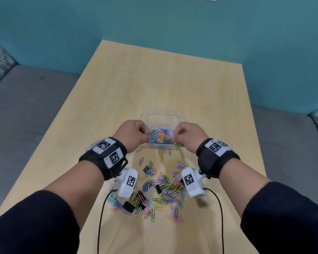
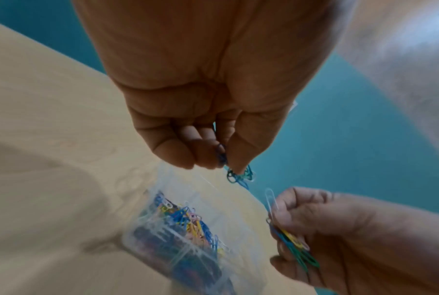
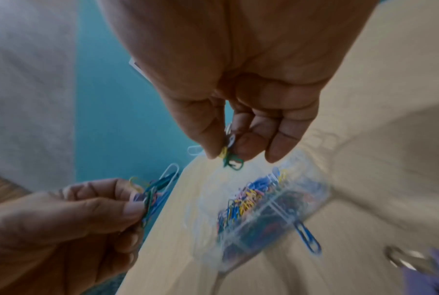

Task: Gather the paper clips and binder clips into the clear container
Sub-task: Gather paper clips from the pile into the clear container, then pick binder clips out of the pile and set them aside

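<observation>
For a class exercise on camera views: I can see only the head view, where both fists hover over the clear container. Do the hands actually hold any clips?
Observer: Yes. In the left wrist view the left hand pinches a small bunch of blue and teal paper clips at its fingers.
Operator: And the other hand?
Observer: The right wrist view shows the right hand pinching yellow, green and white paper clips.
Operator: Is anything stuck on the box?
Observer: From the right wrist view, one blue paper clip pokes out past the near rim of the clear container.
</observation>
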Demonstrator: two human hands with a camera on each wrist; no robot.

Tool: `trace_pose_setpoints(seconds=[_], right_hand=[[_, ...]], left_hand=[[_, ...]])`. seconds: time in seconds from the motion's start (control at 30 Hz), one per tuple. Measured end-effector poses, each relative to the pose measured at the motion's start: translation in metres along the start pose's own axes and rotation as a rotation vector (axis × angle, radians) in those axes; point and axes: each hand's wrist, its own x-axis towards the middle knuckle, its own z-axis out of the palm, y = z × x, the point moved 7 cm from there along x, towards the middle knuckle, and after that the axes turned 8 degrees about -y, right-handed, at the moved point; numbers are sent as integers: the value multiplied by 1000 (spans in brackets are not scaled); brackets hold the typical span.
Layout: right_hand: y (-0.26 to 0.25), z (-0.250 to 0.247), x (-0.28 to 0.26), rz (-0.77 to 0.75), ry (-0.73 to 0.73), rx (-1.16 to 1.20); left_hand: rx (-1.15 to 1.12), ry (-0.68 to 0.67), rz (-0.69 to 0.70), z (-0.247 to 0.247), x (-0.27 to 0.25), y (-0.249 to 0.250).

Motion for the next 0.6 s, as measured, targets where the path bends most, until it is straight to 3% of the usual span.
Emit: trace_pose_setpoints(seconds=[0.17, 0.33, 0.47, 0.6], right_hand=[[-19, -3, 18, 5, 35, -61], [-12, -2, -12, -13, -12, -317], [4, 39, -41, -74, -172, -612], [25, 93, -60, -250, -381, -978]], left_hand=[[136, 46, 34, 5, 19, 23], [213, 137, -20, -17, 4, -22], [561, 6, -59, 5, -18, -62], [828, -143, 117, 48, -36, -78]])
